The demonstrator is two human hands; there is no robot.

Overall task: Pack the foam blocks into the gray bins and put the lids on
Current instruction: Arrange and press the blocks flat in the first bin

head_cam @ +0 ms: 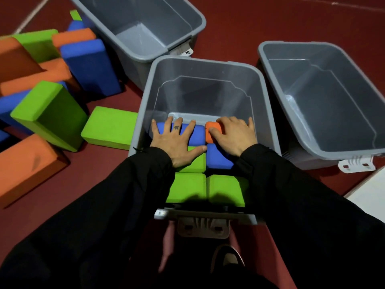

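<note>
The middle gray bin (205, 65) stands right in front of me with foam blocks packed in its near half. My left hand (177, 142) lies flat, fingers spread, on a blue block (199, 134) inside it. My right hand (234, 136) presses flat on an orange block (210, 134) beside the blue one. Nearer me in the bin lie a second blue block (218, 157) and three green blocks (188, 187). The bin's far half shows bare floor. No lid is in view.
Two empty gray bins stand behind left (145, 28) and at right (320, 97). A loose pile of orange, green and blue blocks (50, 113) covers the red floor at left, with one green block (108, 130) against the middle bin. My shoe (227, 259) is below.
</note>
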